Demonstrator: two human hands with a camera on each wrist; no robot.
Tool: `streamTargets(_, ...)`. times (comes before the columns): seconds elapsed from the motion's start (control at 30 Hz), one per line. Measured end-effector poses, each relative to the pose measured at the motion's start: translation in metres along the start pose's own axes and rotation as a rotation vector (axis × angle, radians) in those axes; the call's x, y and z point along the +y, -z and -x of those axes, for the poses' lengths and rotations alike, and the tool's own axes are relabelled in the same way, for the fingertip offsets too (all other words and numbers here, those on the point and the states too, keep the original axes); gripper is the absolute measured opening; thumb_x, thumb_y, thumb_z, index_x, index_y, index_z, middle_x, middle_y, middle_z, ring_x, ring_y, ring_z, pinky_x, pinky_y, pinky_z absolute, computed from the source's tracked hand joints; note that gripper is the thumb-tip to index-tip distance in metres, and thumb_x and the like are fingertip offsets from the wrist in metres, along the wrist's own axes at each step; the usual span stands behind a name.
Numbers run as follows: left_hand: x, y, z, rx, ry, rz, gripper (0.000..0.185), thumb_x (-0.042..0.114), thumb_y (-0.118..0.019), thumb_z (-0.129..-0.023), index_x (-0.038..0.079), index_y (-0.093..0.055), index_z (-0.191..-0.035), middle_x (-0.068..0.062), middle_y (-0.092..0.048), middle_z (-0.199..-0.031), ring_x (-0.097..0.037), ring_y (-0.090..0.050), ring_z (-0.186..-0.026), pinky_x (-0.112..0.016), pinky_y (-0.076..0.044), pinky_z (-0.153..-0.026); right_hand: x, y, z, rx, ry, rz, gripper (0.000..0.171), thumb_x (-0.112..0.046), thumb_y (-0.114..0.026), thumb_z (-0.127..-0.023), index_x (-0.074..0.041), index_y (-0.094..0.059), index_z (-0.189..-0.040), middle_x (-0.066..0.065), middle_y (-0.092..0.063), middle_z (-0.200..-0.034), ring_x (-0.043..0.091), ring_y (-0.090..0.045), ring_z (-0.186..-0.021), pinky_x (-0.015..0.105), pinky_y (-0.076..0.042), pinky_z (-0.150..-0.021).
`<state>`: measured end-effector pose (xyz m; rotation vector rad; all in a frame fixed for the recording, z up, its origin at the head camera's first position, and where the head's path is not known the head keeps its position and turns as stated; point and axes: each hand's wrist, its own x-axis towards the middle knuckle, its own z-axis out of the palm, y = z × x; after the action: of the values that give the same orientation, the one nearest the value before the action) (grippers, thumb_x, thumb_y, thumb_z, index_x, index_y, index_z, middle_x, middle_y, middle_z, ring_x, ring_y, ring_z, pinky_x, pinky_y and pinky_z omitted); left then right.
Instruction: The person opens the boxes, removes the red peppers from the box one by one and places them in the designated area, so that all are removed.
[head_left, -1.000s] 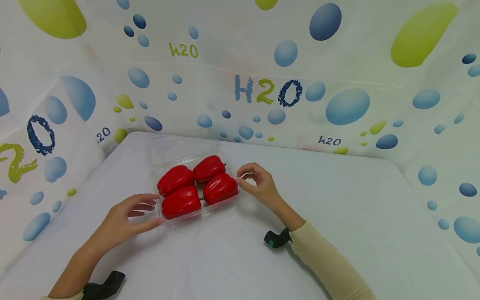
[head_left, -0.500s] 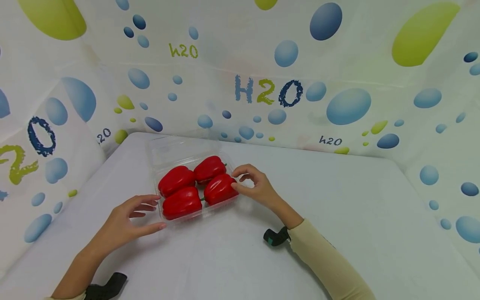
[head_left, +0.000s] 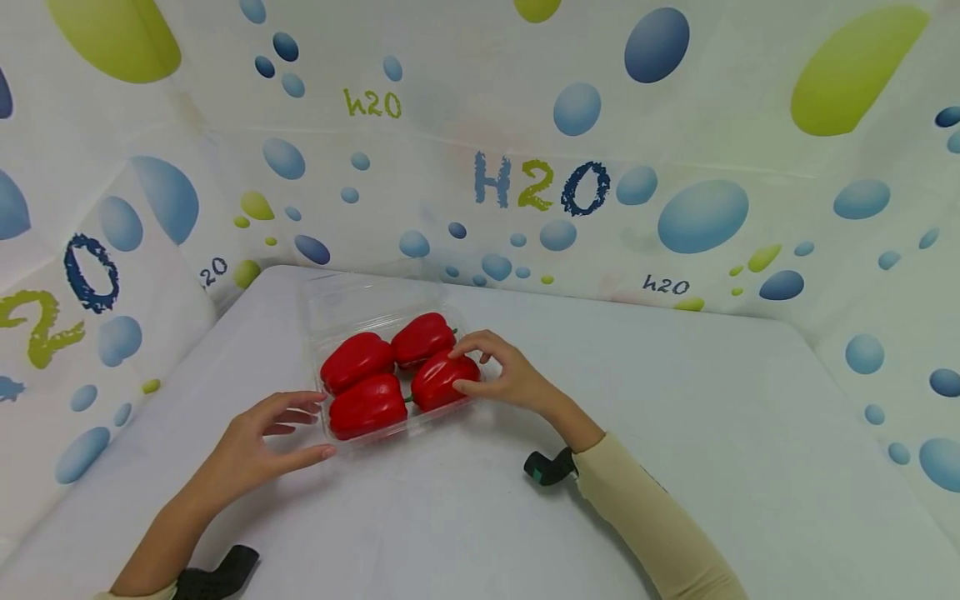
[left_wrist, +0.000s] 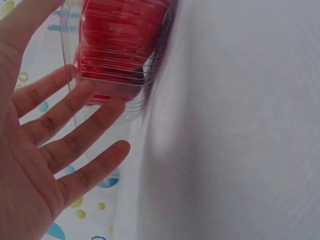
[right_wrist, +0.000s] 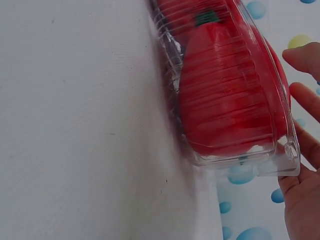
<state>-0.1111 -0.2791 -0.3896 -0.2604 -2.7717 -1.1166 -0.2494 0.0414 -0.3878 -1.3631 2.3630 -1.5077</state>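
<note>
Several red bell peppers sit in a clear plastic clamshell container (head_left: 416, 422), its transparent lid (head_left: 367, 302) folded back behind it. My right hand (head_left: 517, 382) reaches over the container's right side, thumb and fingers spread around the front right pepper (head_left: 437, 377). In the right wrist view its fingertips are close to the top of a pepper (right_wrist: 225, 95); whether they touch is unclear. My left hand (head_left: 251, 450) is held beside the container's left end, fingers extended and thumb apart. The left wrist view has its fingertips next to the ribbed plastic wall (left_wrist: 115, 70), holding nothing.
A white cloth covers the table (head_left: 637, 375). Behind and to the left hangs a white sheet (head_left: 450, 125) printed with blue and green drops and H2O lettering. Black wrist-worn devices (head_left: 549, 468) stick out below both forearms.
My right hand has moved left from the container's right edge until it is over the front right pepper. The left hand keeps nearly the same place; the view shifts slightly.
</note>
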Motion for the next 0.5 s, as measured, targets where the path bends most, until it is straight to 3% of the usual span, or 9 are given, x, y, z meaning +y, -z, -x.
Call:
streamTargets(0.27,-0.0028,-0.0018,0.0005,-0.002,-0.004,0.006,0.061,0.03,-0.079,-0.072,0.017,-0.053,-0.125,-0.005,-0.062,-0.111,-0.02,-0.062,-0.096,-0.018,-0.051,-0.075,0.0094,-0.0013,-0.0022,-0.037,-0.032,0.053,0.04,-0.016,-0.072,-0.079,-0.013,-0.059,-0.117,0.004,-0.053,-0.122,0.017,-0.046,-0.114,0.031,-0.047,-0.085)
streamTargets(0.5,-0.0049,-0.0024,0.0003,0.007,-0.014,0.002,0.06,0.029,-0.08,-0.072,0.019,-0.053,-0.125,-0.002,-0.063,-0.109,-0.012,-0.062,-0.094,-0.018,-0.051,-0.075,0.0021,-0.0025,-0.0047,-0.07,-0.128,0.115,0.049,-0.024,-0.076,-0.076,-0.019,-0.057,-0.121,0.0,-0.05,-0.126,0.015,-0.045,-0.118,0.033,-0.048,-0.089)
